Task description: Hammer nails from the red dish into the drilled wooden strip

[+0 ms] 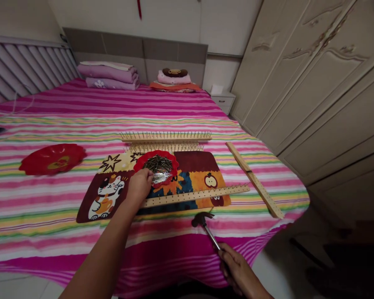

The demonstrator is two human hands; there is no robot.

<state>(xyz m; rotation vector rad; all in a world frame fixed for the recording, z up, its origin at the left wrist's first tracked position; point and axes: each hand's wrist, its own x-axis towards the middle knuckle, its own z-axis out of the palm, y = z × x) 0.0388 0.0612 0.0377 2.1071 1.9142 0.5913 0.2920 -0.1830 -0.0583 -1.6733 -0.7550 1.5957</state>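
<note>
My left hand (139, 185) reaches into a red scalloped dish (171, 160) heaped with shiny nails (158, 166), fingers pinched at the pile. My right hand (237, 270) is closed round the handle of a claw hammer (204, 222), its head hovering over the bed's near edge. A wooden strip studded with nails (199, 194) lies across a patchwork cartoon mat (112, 187) just in front of the dish. Two more nailed strips (166, 136) lie behind the dish.
A plain wooden strip (254, 178) lies diagonally at the right. A second red dish (52, 158) sits at the left on the striped bedspread (81, 112). Folded bedding (109, 74) and a cushion are at the headboard. Wardrobe doors (314, 74) stand close on the right.
</note>
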